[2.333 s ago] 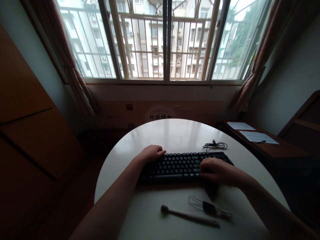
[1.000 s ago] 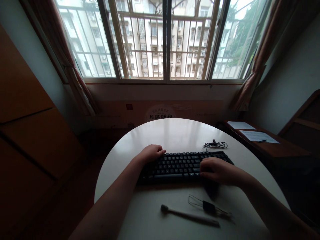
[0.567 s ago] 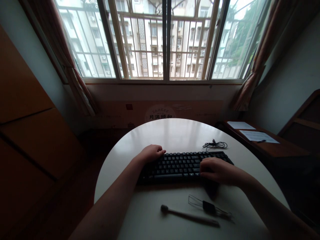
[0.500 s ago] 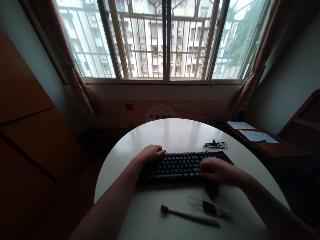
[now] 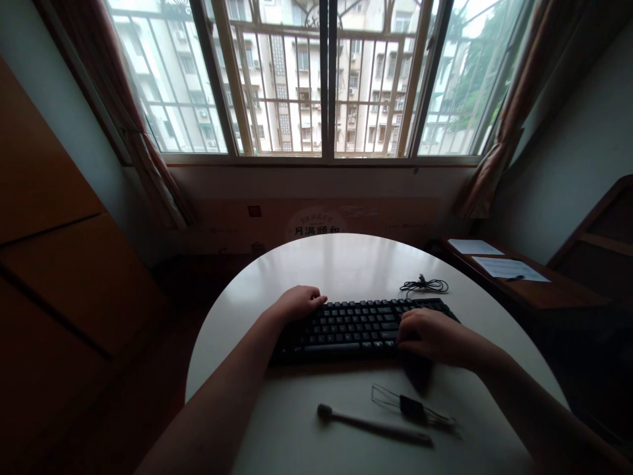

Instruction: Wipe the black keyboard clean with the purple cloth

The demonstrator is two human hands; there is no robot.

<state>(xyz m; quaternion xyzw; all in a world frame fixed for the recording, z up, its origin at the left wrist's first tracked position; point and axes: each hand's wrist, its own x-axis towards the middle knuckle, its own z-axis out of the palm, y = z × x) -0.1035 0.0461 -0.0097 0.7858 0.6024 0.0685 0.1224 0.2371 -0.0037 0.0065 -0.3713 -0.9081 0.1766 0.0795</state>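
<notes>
A black keyboard [image 5: 346, 326] lies across the round white table. My left hand [image 5: 299, 303] is closed over its left end, thumb along the back edge. On the right part of the keys rests my right hand [image 5: 428, 335], fingers curled closed. A dark piece of what looks like cloth [image 5: 418, 373] sticks out beneath that hand and hangs past the keyboard's front edge; the fingertips are hidden. Nearer to me lie a brush [image 5: 376, 427] with dark bristles, much like a toothbrush, and a wire keycap puller [image 5: 413, 409] with a black grip.
The keyboard's coiled cable [image 5: 424, 285] sits behind its right end. The round table's [image 5: 237, 284] curved edge surrounds the work area. To the right, a brown wooden desk [image 5: 558, 293] bears papers [image 5: 512, 268] and a pen. A barred window [image 5: 326, 79] is ahead; an orange-brown cabinet [image 5: 54, 264] stands left.
My right hand has shifted very slightly to the right and up over the keys. The left hand stays on the keyboard's left end. The whole view has drifted a little.
</notes>
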